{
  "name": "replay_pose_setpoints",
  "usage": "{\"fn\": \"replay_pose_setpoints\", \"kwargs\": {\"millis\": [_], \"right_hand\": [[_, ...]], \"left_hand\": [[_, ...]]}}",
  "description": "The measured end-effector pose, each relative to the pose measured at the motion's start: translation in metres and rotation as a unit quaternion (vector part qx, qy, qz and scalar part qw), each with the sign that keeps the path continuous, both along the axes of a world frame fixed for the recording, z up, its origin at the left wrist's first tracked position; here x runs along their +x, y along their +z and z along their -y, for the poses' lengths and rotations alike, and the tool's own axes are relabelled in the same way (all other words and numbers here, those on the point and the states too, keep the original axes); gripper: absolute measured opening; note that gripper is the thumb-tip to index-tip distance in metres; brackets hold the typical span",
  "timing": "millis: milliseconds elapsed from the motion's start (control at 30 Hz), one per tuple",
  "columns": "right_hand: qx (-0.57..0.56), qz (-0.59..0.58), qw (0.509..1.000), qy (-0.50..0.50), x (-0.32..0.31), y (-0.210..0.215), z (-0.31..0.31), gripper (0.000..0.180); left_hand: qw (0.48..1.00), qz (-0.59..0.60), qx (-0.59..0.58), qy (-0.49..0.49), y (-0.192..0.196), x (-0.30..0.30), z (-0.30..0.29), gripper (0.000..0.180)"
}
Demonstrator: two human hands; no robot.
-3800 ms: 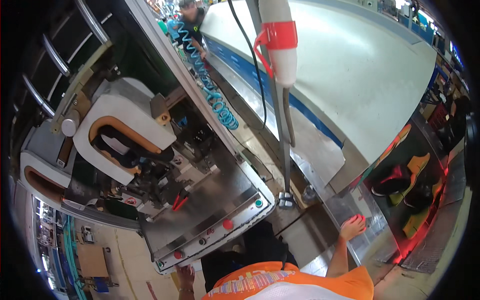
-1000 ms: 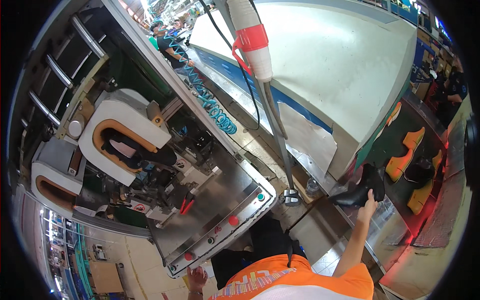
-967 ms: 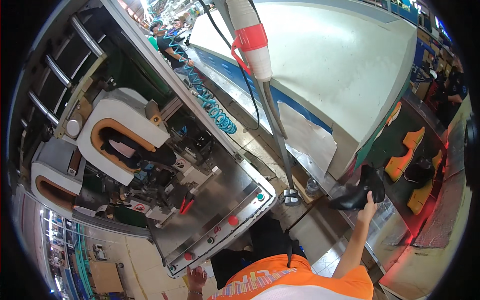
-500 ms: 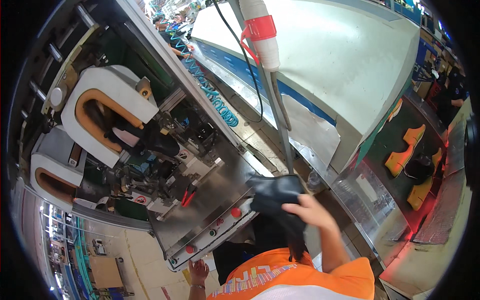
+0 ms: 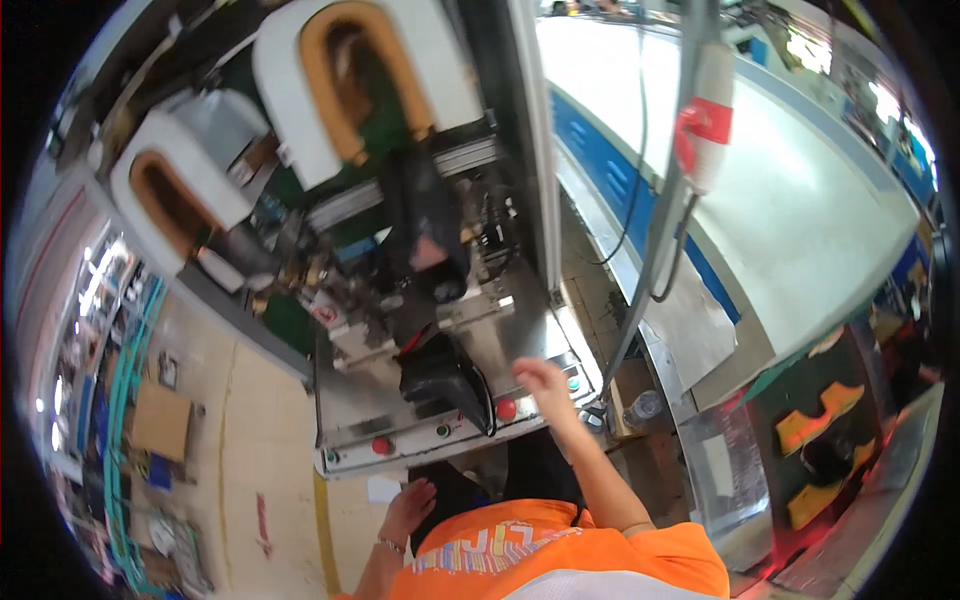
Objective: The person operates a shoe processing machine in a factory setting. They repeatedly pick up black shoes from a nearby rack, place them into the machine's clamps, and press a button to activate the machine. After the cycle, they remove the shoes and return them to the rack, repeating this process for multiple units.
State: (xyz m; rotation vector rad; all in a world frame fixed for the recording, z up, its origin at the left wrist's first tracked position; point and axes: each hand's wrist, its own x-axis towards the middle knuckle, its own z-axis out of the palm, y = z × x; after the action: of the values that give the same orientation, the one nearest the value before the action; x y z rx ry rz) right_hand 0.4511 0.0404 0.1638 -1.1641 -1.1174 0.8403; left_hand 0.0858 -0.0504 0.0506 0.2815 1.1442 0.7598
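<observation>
A black boot (image 5: 438, 378) is lying on the flat metal shelf (image 5: 540, 325) at the front of the big machine. One end of it is poking over the button strip (image 5: 415, 440), just beside a red button (image 5: 506, 409). The right hand (image 5: 543, 383) is hovering just to the right of the boot, and a gap is showing between them. Its fingers are looking bent but blurry, so I cannot tell how wide they are. The left hand (image 5: 410, 507) is hanging below the strip, near the person's lap, and its fingers are bending loosely around nothing. Behind the boot, another dark shoe (image 5: 428, 225) is sitting inside the machine. A white arch (image 5: 440, 70) with tan padding is standing behind that shoe. Far to the right, yellow shoe shapes (image 5: 842, 402) are resting on a dark surface in red light.
</observation>
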Motion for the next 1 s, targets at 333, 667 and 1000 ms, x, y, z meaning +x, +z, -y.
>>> {"fn": "replay_pose_setpoints", "kwargs": {"millis": [333, 667, 1000], "right_hand": [[0.355, 0.246, 0.896, -0.099, 0.012, 0.228, 0.008, 0.024], [0.486, 0.444, 0.721, -0.217, -0.009, 0.297, -0.056, 0.025], [0.484, 0.474, 0.694, -0.246, -0.019, 0.270, -0.020, 0.034]], "left_hand": [[0.923, -0.074, 0.341, -0.164, 0.148, 0.098, -0.055, 0.018], [0.643, -0.352, 0.680, -0.030, 0.257, 0.158, -0.084, 0.050], [0.529, -0.360, 0.766, 0.061, 0.284, 0.221, -0.091, 0.104]]}}
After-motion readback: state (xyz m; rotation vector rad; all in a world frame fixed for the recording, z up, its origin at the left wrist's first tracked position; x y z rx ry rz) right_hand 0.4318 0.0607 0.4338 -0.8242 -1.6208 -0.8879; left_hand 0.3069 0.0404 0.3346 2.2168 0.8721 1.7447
